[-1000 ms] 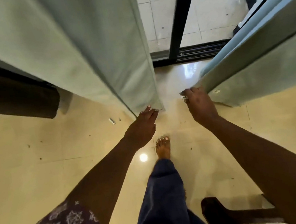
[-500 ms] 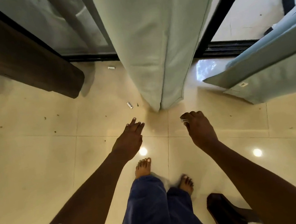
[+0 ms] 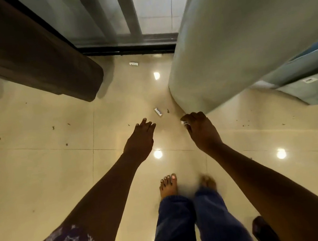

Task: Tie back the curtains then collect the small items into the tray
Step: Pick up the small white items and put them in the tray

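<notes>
Near us, two bare feet stand on the shiny floor (image 3: 38, 166). Above them two arms reach forward.

The left hand (image 3: 139, 141) hangs over the floor with its fingers spread apart and nothing in it. The right hand (image 3: 202, 131) has its grip pinched together on a small white piece (image 3: 185, 122), held just under the bottom edge of the pale green curtain (image 3: 235, 49). The hand looks very close to the cloth, but I cannot tell if it touches.

A bit farther, another white piece (image 3: 158, 111) lies flat on the floor between the two hands. Farther still, a third piece (image 3: 134, 63) lies near the black door track (image 3: 128, 50). So I count three small white pieces: one held, two on the floor. I count two curtains: the big pale one on the right and a bluer one (image 3: 309, 72) at the far right. I see no tray and no tie.

What could go wrong? The pale curtain hangs loose and does not look tied, so it could swing over the pieces and hide them. The held piece is tiny and could slip from the pinch. The far piece sits close to the track and a bump could push it in. A bare foot could also step on the near one.
</notes>
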